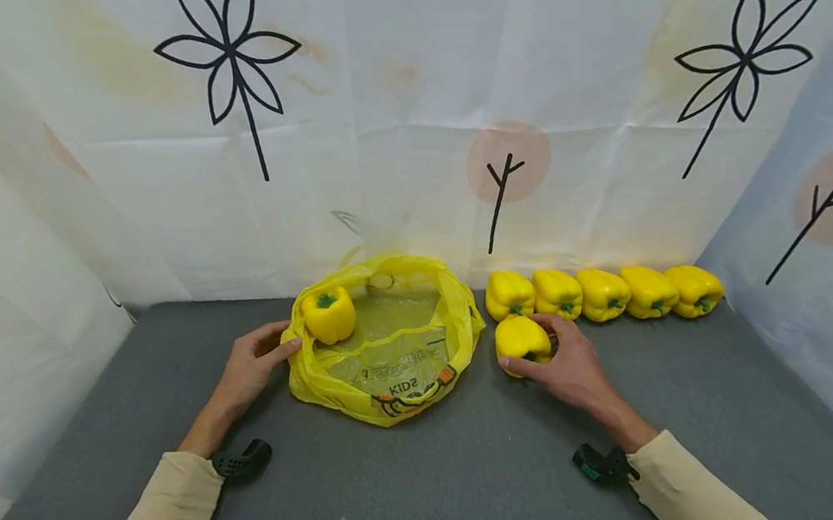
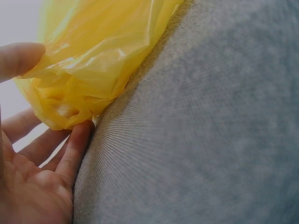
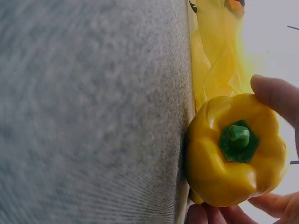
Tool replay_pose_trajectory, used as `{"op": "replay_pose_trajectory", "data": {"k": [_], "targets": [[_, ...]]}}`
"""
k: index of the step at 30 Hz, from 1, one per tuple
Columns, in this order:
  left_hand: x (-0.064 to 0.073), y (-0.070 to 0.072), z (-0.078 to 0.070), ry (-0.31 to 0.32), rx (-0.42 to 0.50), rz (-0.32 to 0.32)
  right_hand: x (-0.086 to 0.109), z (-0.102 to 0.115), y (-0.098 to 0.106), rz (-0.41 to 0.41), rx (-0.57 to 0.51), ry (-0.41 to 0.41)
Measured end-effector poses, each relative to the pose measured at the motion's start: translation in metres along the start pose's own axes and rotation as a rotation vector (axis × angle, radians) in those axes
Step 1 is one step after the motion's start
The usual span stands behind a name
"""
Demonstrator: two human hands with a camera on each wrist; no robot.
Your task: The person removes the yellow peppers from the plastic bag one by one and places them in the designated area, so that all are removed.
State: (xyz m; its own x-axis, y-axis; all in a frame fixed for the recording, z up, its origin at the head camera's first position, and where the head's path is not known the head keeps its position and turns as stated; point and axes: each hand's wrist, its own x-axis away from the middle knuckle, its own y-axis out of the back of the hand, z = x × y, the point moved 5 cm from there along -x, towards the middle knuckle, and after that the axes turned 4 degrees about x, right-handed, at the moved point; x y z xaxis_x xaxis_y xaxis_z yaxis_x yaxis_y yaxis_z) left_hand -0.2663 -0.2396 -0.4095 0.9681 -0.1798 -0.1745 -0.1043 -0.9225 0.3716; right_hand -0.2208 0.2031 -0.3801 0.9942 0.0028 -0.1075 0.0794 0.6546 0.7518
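Observation:
A yellow plastic bag [image 1: 454,306] stands with its mouth spread wide on the grey table. Inside it, at the left, a yellow bell pepper [image 1: 332,318] sits with its green stem up. My left hand [image 1: 249,368] holds the bag's left edge, and the left wrist view shows the plastic between thumb [image 2: 23,58] and fingers. To the right of the bag, my right hand [image 1: 573,366] grips another yellow bell pepper [image 1: 520,340], thumb on one side and fingers on the other. The right wrist view shows this pepper's green stem [image 3: 239,134], with the pepper low at the table surface.
Several more yellow bell peppers [image 1: 602,295] lie in a row along the back right of the table, close behind the gripped one. White printed cloth [image 1: 385,87] hangs behind the grey table [image 1: 439,492] and along both sides.

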Motion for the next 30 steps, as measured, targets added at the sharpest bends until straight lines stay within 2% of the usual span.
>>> {"op": "replay_pose_trajectory", "data": {"k": [5, 30], "targets": [[0.0005, 0.0009, 0.0013, 0.007, -0.001, -0.005, -0.002, -0.0006, -0.0013, 0.008, -0.002, -0.033], [0.0012, 0.0, 0.0027, -0.001, -0.005, -0.005, -0.0059, 0.0012, 0.0, 0.019, 0.005, -0.012]]}}
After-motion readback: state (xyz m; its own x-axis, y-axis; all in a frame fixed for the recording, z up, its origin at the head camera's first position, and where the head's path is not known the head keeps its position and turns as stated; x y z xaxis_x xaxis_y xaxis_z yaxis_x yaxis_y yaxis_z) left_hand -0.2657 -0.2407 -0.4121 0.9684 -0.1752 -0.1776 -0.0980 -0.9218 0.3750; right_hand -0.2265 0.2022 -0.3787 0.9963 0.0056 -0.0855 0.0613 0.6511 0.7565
